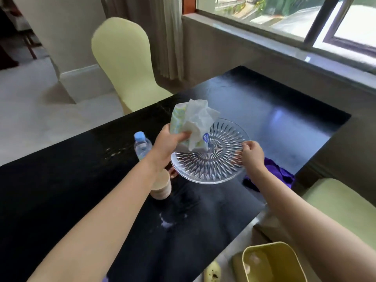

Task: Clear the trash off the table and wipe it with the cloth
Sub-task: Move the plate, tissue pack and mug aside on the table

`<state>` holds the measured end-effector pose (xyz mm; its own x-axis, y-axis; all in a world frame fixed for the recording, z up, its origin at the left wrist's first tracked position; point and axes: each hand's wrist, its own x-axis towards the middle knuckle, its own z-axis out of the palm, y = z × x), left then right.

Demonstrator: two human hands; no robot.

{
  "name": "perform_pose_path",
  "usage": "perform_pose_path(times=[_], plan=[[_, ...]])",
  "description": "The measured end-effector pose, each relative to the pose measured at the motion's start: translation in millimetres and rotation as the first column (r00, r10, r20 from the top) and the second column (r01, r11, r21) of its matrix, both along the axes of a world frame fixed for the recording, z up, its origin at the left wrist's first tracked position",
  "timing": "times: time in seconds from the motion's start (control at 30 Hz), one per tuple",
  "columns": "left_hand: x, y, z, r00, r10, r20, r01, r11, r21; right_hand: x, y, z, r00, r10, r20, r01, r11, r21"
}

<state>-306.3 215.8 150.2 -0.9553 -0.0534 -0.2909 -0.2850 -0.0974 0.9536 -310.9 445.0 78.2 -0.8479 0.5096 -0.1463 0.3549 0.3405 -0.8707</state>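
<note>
My left hand [165,144] grips a bunch of crumpled white tissue and a green-patterned wrapper [193,121], held above the cut-glass plate [211,159]. The plate is tilted and lifted off the black table [264,110], with my right hand [252,154] pinching its right rim. A purple cloth [282,176] lies on the table just behind my right wrist. A paper cup [161,187] stands under my left forearm. A small water bottle with a blue cap [141,144] stands left of my left hand. White crumbs [168,220] are scattered on the near tabletop.
A yellow-green trash bin [272,263] sits on the floor at the lower right, beside a banana peel [212,272]. Pale yellow chairs stand at the far left [124,58] and at the right [341,202]. A window sill runs along the back right.
</note>
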Motion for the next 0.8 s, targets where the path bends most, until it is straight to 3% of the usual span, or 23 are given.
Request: perform_pose_path(times=[0.2, 0.37, 0.67, 0.8], plan=[[-54, 64, -40, 0.990, 0.079, 0.115, -0.087, 0.994, 0.064, -65, 55, -55, 0.990, -0.033, 0.135, 0.067, 0.965, -0.255], [-76, 87, -66, 0.966, 0.170, 0.196, -0.184, 0.981, 0.058, -109, 67, -100, 0.967, -0.014, 0.253, 0.111, 0.922, -0.371], [-83, 87, -124, 0.922, 0.216, 0.321, -0.226, 0.974, -0.009, -153, 54, -150, 0.953, -0.032, 0.301, 0.209, 0.791, -0.575], [-80, 87, -136, 0.885, 0.263, 0.385, -0.307, 0.950, 0.057, -169, 53, -160, 0.952, 0.022, 0.306, 0.183, 0.760, -0.624]])
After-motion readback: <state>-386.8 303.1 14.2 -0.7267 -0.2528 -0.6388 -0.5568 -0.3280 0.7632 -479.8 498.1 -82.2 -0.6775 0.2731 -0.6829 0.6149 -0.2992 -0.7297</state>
